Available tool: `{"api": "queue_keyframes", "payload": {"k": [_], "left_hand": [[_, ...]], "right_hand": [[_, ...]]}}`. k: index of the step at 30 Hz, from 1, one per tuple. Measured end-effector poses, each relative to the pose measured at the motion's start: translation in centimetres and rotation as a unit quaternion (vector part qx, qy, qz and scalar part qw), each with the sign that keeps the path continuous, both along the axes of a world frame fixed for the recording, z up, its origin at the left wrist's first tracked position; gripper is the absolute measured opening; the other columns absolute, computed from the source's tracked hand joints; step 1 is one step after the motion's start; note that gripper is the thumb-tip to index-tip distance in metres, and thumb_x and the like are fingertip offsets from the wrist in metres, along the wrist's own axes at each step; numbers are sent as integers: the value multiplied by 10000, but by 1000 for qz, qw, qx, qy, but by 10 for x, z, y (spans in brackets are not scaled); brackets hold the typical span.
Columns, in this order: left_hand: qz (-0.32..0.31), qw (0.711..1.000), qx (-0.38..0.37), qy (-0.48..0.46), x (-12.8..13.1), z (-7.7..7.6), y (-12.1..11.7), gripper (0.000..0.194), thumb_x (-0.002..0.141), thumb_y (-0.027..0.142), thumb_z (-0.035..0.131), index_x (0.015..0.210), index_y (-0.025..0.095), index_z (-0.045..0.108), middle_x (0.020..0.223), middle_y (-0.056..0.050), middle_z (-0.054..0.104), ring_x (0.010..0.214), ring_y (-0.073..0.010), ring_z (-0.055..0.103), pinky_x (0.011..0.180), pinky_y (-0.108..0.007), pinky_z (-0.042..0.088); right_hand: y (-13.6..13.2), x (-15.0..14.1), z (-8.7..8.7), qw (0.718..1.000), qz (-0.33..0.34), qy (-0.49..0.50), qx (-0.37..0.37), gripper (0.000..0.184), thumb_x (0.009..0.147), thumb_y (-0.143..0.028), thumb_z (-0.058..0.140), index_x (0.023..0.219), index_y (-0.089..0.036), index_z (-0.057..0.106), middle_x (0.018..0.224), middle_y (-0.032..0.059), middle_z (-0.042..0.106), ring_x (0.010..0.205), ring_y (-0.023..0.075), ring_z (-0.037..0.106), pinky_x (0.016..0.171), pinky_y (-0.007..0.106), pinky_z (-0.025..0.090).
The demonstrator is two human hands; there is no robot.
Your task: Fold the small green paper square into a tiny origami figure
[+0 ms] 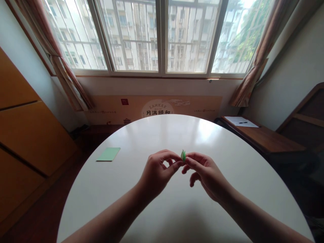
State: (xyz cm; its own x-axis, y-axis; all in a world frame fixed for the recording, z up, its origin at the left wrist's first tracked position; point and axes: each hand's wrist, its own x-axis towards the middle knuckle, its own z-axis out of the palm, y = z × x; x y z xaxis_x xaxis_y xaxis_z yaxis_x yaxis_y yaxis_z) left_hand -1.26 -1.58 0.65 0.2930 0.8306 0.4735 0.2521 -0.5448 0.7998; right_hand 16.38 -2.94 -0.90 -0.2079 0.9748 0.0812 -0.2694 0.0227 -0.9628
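A small folded piece of green paper [183, 155] is held above the round white table [141, 135]. My left hand [158, 172] pinches it from the left with thumb and forefinger. From the right, my right hand [205, 172] pinches the same piece, its other fingers curled. Both hands meet at the paper in the middle of the view. A flat sheet of green paper [108, 154] lies on the table to the far left, well apart from my hands.
A wooden side desk [263, 136] with a white paper [240, 121] and a pen stands at the right. An orange wooden cabinet [22, 135] lines the left wall. Beyond the table are a printed board [157, 108], a barred window and curtains.
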Motion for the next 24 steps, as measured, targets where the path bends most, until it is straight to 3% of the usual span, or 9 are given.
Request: {"api": "queue_keyframes", "payload": {"k": [4,11,18,24], "left_hand": [[11,1000,9,2,0,-1,-1,65,848,188,684,844,190,749,804,-27,712,680,-135,620,473,-184,465],[14,997,72,19,-1,0,-5,160,804,61,654,865,183,738,912,-35,740,738,-141,682,461,-160,466],[43,977,192,77,-2,3,-6,148,847,91,653,906,204,728,886,-41,764,804,-184,701,570,-225,554],[68,957,260,110,-3,5,-5,122,882,115,655,917,221,706,902,-21,777,787,-171,708,691,-273,570]], "right_hand": [[0,0,-1,1000,-2,-4,2,283,792,-412,791,952,-180,759,864,85,707,739,180,616,409,175,479],[-3,-3,0,999,-31,-31,23,277,743,-406,827,867,-170,751,734,64,696,711,190,626,412,181,482],[-6,-4,-1,996,-51,-44,55,263,794,-420,784,894,-180,746,792,73,715,713,198,648,417,206,495],[-6,-6,-1,995,-64,-47,59,255,778,-418,798,873,-188,746,763,62,715,705,206,657,418,217,497]]}}
